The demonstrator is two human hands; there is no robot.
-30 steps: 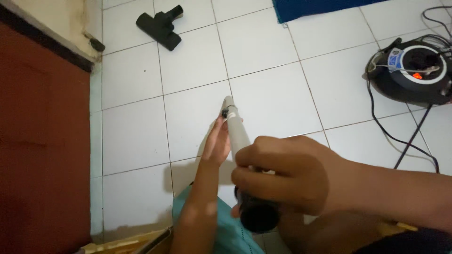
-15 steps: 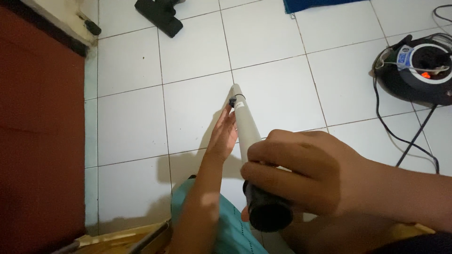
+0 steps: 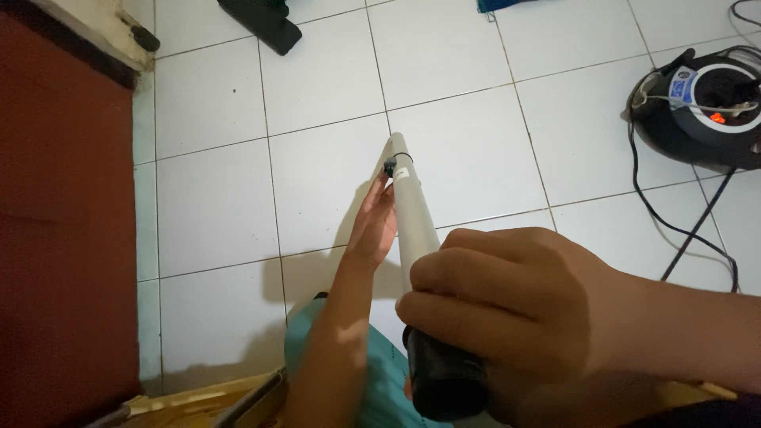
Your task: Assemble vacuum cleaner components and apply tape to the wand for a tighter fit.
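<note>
A: Start at the left edge of the frame. What is there?

B: A dark red-brown panel (image 3: 63,230) fills the left side from top to bottom. Beyond it, white floor tiles (image 3: 214,206) spread across the rest of the frame. At the upper left centre, cut off by the top edge, a black vacuum floor head (image 3: 261,22) lies on the tiles.

A: And the hands?

B: The left hand (image 3: 374,226) sits just left of centre, its forearm rising from the bottom edge over a teal cloth (image 3: 380,388). Its fingers are stretched out nearly straight and lie flat along the left side of a grey vacuum tube (image 3: 412,210), the fingertips up by a small black clip (image 3: 390,166) near the tube's far end. It touches the tube but does not wrap it.

A: Where does the tube run?

B: From the lower centre, slanting up to the middle of the frame, its narrow end pointing away over the tiles. Its near end is a black cuff (image 3: 444,380).

A: The right hand?

B: The right hand (image 3: 507,309) comes in from the lower right, fingers curled tight round the tube just above the cuff.

A: Farther right?

B: A round black vacuum body (image 3: 697,119) in the upper right, with a black cable (image 3: 674,238) trailing down the tiles.
</note>
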